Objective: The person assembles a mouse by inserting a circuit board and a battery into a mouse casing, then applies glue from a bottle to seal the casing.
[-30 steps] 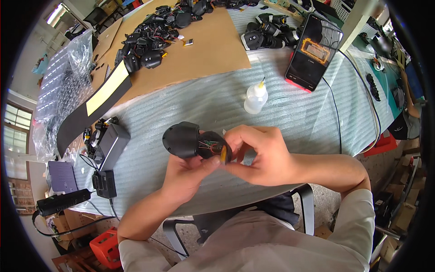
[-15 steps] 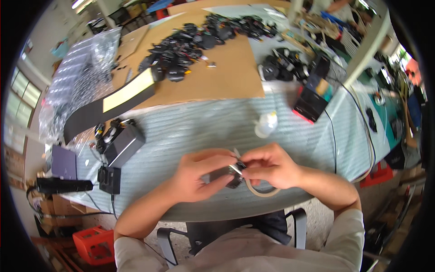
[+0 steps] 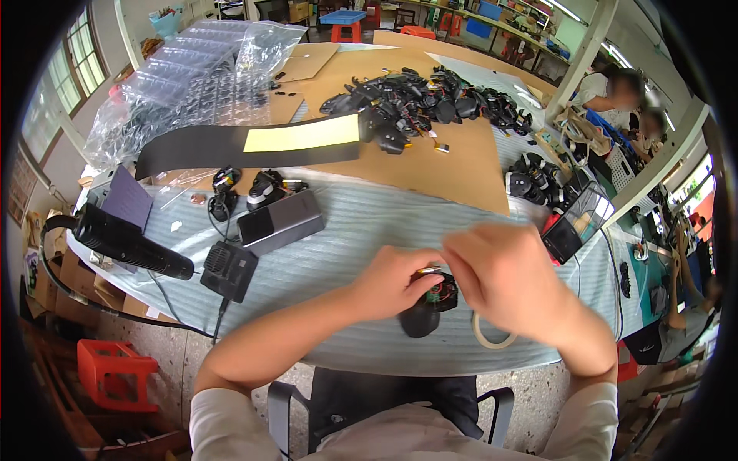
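Note:
Low over the table's front, my left hand [image 3: 400,280] grips a small black device [image 3: 420,318] between thumb and fingers. It has a smooth rounded black lobe below and an open housing showing a green circuit board with thin red wires. A small silvery piece shows at the left fingertips. My right hand [image 3: 503,284], smeared by motion, is raised just right of the device with its fingers curled in. Whatever those fingers pinch is hidden. A pale ring of tape [image 3: 494,342] shows beneath the right hand; whether it touches that hand, I cannot tell.
A grey-black box [image 3: 283,223] and a black charger-like unit [image 3: 229,271] stand left, near a black cylindrical tool [image 3: 134,242]. A black strip with a yellow sheet [image 3: 301,134] lies behind. Many black parts [image 3: 415,100] are heaped on brown cardboard. People sit far right.
My right hand has drawn apart from the device and lifted, while my left hand keeps hold. The view has swung, shifting the tabletop things rightward. The small white bottle is no longer visible.

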